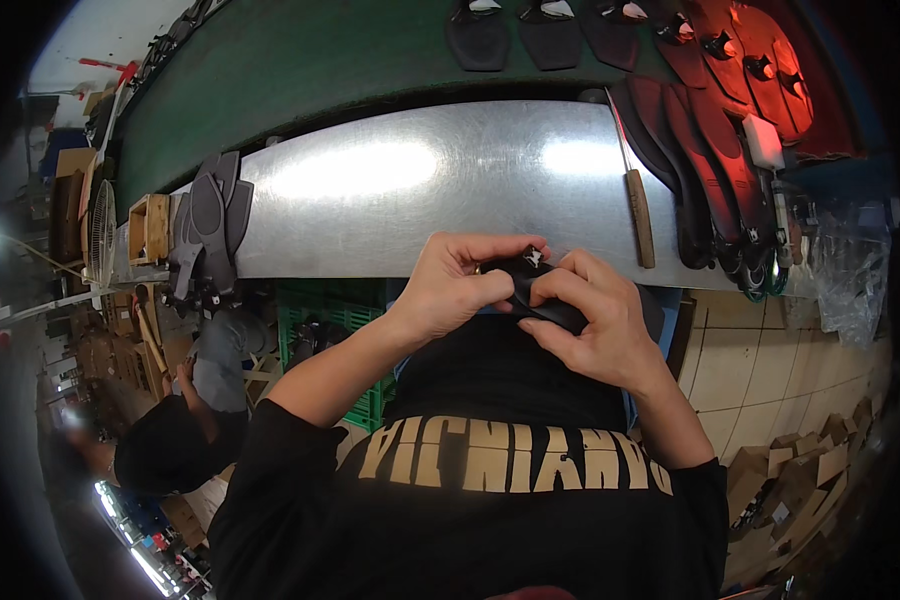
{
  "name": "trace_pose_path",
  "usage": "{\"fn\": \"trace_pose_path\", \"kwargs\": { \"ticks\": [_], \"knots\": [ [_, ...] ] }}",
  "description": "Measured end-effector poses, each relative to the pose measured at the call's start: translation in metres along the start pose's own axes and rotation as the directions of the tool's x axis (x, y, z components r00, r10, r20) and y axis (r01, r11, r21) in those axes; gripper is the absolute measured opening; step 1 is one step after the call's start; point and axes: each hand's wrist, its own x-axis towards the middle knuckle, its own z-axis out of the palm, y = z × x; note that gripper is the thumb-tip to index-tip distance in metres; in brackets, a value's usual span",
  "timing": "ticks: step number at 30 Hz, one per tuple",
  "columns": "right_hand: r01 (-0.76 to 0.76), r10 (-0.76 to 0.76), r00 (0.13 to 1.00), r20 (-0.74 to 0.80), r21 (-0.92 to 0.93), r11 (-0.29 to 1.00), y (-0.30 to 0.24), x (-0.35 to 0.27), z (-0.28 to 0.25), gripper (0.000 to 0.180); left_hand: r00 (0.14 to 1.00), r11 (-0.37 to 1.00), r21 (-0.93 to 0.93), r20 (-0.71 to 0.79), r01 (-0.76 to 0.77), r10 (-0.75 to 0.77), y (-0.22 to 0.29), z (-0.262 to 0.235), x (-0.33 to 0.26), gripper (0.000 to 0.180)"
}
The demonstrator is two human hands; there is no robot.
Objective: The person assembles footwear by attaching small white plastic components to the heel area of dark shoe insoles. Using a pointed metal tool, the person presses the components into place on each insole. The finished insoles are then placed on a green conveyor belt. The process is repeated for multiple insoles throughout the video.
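Observation:
In front of my chest, at the near edge of the metal table, my two hands work on one black, flexible piece (pixel 568 318). Its upper end carries a small shiny black-and-white part (pixel 533 258). My left hand (pixel 453 283) pinches that end between thumb and fingers. With its fingers curled over the middle of the piece, my right hand (pixel 595 318) grips it from the other side. The piece's wider dark end shows behind my right wrist. My fingers hide much of its shape.
The metal table (pixel 420 220) bears stacked grey, sole-shaped pieces (pixel 210 220) at left, and a wooden-handled tool (pixel 639 215) and black pieces (pixel 700 160) at right. Beyond runs a green belt (pixel 300 75) with similar pieces. A green crate (pixel 370 400) stands below; another person (pixel 185 430) sits at left.

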Motion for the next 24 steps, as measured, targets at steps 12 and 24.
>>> {"fn": "trace_pose_path", "kwargs": {
  "ticks": [12,24],
  "knots": [
    [0.172,-0.21,0.954,-0.212,-0.186,0.967,0.004,-0.006,0.014,0.023,0.999,0.986,-0.164,-0.022,0.039,-0.043,0.007,0.001,0.001,0.041],
    [0.074,-0.107,0.954,-0.281,-0.126,0.989,-0.011,-0.004,0.004,0.02,0.976,0.969,-0.152,0.128,0.195,-0.177,0.005,-0.011,-0.003,0.045]
  ]
}}
